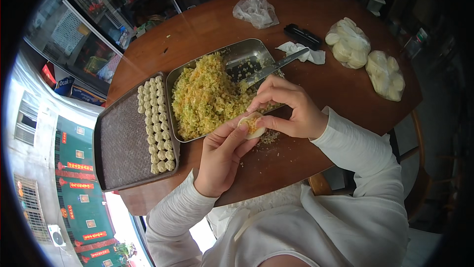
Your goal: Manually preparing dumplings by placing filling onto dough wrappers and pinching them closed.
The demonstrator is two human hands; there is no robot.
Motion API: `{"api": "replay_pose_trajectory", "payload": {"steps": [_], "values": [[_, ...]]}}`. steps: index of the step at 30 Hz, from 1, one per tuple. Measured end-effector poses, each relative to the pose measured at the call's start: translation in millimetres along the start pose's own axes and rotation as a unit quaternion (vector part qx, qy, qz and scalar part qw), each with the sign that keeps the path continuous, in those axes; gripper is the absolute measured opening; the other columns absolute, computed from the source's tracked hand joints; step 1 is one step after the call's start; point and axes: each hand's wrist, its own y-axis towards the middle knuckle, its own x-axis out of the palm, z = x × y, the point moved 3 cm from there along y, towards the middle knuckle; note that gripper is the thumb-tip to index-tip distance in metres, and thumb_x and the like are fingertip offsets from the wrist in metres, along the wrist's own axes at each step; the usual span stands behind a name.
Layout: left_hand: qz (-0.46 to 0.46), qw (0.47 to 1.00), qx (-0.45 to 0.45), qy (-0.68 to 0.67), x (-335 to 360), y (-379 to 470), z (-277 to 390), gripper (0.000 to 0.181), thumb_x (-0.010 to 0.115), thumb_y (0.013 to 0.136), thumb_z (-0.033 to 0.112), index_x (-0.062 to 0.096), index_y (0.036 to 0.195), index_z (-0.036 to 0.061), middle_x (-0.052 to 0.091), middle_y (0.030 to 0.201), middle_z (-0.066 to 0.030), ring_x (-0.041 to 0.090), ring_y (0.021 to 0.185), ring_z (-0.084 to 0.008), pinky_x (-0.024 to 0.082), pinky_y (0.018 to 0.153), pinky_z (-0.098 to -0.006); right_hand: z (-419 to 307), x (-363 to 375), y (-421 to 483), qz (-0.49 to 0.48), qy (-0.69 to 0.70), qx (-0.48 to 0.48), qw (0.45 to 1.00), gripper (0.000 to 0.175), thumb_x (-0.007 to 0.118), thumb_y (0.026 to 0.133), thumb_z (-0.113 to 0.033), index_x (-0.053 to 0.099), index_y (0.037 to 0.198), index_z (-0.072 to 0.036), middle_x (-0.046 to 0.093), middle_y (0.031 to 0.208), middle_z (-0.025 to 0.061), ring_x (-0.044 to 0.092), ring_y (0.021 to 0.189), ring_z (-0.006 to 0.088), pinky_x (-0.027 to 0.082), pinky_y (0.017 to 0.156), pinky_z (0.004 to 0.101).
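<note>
A round dough wrapper (255,135) with yellowish filling (253,123) on it lies across the fingers of my left hand (224,156). My left thumb presses on its near rim. My right hand (292,109) pinches the opposite rim between thumb and fingers. Just beyond my hands is a metal tray (244,45) heaped with chopped yellow-green filling (203,96). A metal spatula or flat-bladed knife (274,68) rests in that tray, its handle over the right rim. To the left, a dark baking tray (127,145) holds rows of small pleated dumplings (157,126) along its right side.
Two clear bags of pale dough pieces (348,45) lie at the right. A crumpled plastic bag (256,12), a black case (303,36) and a white tissue (314,56) sit toward the back of the wooden table (200,22). Crumbs (269,136) are scattered beneath my hands.
</note>
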Motion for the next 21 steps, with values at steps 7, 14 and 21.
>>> {"api": "replay_pose_trajectory", "payload": {"steps": [7,14,21], "values": [[0.004,1.000,0.001,0.007,-0.9,1.6,-0.7,0.031,0.056,0.103,0.013,0.060,0.131,0.0004,0.066,0.124,-0.0075,0.065,0.112,-0.0147,0.056,0.094,-0.0262,-3.8,-4.0,-1.8,0.021,0.009,0.029,0.999,0.015,0.076,0.084,-0.006,0.070,0.098,-0.005,0.061,0.092,0.0044,0.061,0.083,0.0135,0.050,0.072,0.0282],[-0.001,0.999,-0.014,-0.032,-1.1,3.1,0.4,0.032,0.055,0.103,0.015,0.059,0.132,0.0001,0.066,0.123,-0.0077,0.065,0.111,-0.0146,0.056,0.094,-0.0257,-8.3,-5.1,-3.6,0.036,-0.080,-0.057,0.995,0.012,0.075,0.082,-0.004,0.073,0.094,-0.006,0.061,0.089,0.0055,0.059,0.079,0.0189,0.048,0.069,0.0296],[-0.004,1.000,0.011,-0.006,-1.7,2.6,-0.4,0.032,0.057,0.102,0.014,0.059,0.132,0.0012,0.067,0.122,-0.0061,0.064,0.111,-0.0121,0.055,0.095,-0.0248,-13.2,-0.5,-0.3,-0.003,-0.162,-0.129,0.978,0.018,0.077,0.079,-0.005,0.075,0.095,-0.012,0.056,0.087,0.0020,0.054,0.075,0.0194,0.044,0.069,0.0325]]}}
